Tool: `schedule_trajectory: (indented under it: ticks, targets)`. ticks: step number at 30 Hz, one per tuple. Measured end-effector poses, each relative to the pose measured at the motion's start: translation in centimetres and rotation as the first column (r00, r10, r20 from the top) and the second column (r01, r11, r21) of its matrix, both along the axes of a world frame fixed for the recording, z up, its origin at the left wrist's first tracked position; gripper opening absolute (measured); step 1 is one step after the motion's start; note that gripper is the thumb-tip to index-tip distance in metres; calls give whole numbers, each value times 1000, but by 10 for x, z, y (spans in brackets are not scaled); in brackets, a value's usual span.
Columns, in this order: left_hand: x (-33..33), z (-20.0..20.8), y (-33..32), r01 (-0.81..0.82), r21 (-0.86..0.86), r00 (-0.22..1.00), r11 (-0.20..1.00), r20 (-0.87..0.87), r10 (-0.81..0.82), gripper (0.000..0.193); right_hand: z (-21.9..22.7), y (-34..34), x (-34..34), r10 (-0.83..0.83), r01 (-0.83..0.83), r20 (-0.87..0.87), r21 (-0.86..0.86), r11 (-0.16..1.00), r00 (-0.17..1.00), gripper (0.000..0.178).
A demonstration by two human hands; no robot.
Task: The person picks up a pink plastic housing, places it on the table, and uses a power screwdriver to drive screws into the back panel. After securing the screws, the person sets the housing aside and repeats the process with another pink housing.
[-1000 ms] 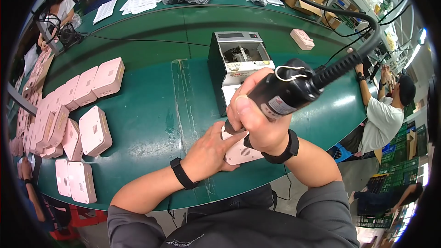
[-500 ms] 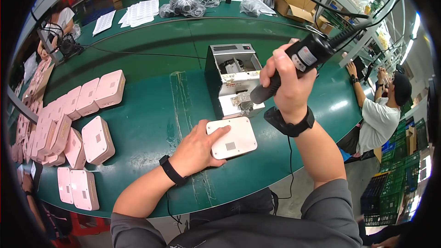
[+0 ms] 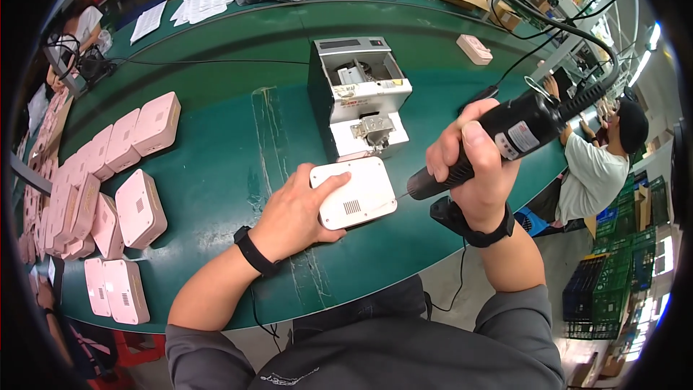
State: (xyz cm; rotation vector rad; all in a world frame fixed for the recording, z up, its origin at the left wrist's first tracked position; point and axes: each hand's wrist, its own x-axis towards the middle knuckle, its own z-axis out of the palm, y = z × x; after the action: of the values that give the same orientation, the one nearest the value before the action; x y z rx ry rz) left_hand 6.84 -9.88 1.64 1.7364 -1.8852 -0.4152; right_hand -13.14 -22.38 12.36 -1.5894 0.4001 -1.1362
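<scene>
A pale pink plastic housing (image 3: 364, 191) with a slotted vent and corner screw holes lies on the green bench. Its left side is gripped by my left hand (image 3: 296, 202), thumb across the top face. My right hand (image 3: 480, 162) is wrapped round a black corded electric screwdriver (image 3: 516, 130), held aslant. The thin bit points at the housing's right edge; whether it touches there I cannot tell. Just beyond the housing stands a screw feeder machine (image 3: 361, 94) with an open top tray and a metal front outlet.
Several more pink housings (image 3: 144, 206) are stacked and lined up on the left. Another pink part (image 3: 474, 49) lies at the far right of the bench (image 3: 216, 166). Cables hang at upper right. A co-worker (image 3: 599, 166) sits on the right, near stacked crates (image 3: 613, 274).
The screwdriver has come down from beside the feeder's outlet to the right edge of the housing. My left hand keeps its hold on the housing. The whole view has shifted slightly.
</scene>
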Motion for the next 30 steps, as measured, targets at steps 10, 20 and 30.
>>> schedule_trajectory:
  ticks: [10, 20, 30]
  targets:
    - [-5, 0, 1, -13, -17, 999, 1000, 38, 14, 85, -25, 4, -8, -19, 16, 56, 61, 998, 998, 13]
    - [-3, 1, 0, -12, -15, 999, 1000, 40, 13, 85, -32, 0, -3, 25, -32, 98, 72, 997, 995, 17]
    - [-4, 3, 0, -15, 7, 1000, 1000, 23, 15, 84, 9, -40, 48, -52, 69, 169, -99, 993, 984, 15]
